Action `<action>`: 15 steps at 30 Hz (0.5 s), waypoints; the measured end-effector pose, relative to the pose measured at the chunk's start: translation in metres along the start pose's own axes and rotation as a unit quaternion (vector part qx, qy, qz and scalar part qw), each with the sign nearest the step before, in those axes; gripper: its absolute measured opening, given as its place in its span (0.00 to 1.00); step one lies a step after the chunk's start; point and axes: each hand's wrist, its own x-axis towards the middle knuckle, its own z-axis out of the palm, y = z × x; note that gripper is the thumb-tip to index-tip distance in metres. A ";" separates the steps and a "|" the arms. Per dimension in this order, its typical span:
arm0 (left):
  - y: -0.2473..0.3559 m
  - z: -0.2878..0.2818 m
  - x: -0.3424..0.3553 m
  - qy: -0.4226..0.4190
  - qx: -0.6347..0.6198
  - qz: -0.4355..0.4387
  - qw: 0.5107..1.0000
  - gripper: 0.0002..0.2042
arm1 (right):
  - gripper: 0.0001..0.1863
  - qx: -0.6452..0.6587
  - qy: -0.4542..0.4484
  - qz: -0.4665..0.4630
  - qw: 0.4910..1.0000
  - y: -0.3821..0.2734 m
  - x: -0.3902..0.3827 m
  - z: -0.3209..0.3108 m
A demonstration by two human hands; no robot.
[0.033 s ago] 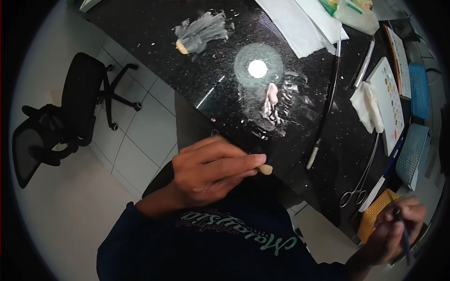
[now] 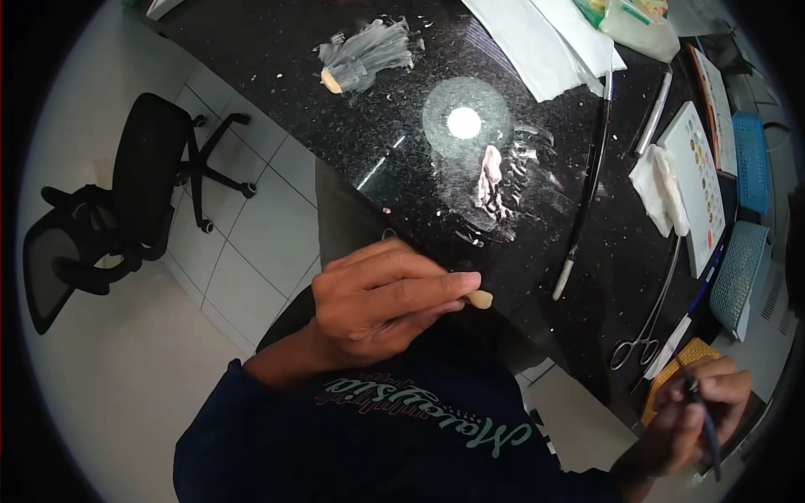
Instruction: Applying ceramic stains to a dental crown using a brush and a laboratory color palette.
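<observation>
My left hand is closed in a pinch on a small cream, tooth-shaped piece. The piece pokes out past the thumb and index fingertips, in front of my chest; the rest of it is hidden by the fingers. At the lower right my right hand grips a slim dark-handled tool with a thin tip pointing up and left. That hand is beside a yellow perforated basket. On the black speckled table, pink paste lies beyond my left hand. A whitish smear lies farther off.
Scissor-handled forceps lie near the right edge, by a crumpled tissue and a white palette with coloured spots. A long dark rod crosses the table. Blue baskets line the right. A black office chair stands left.
My right hand and its tool have shifted slightly left and the tool has tilted. The left hand still pinches the cream piece; the whole view has shifted a little.
</observation>
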 end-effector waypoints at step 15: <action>0.005 -0.004 -0.008 0.014 0.023 0.023 0.999 0.10 | 0.13 0.163 0.031 -0.160 0.973 0.020 -0.011 0.108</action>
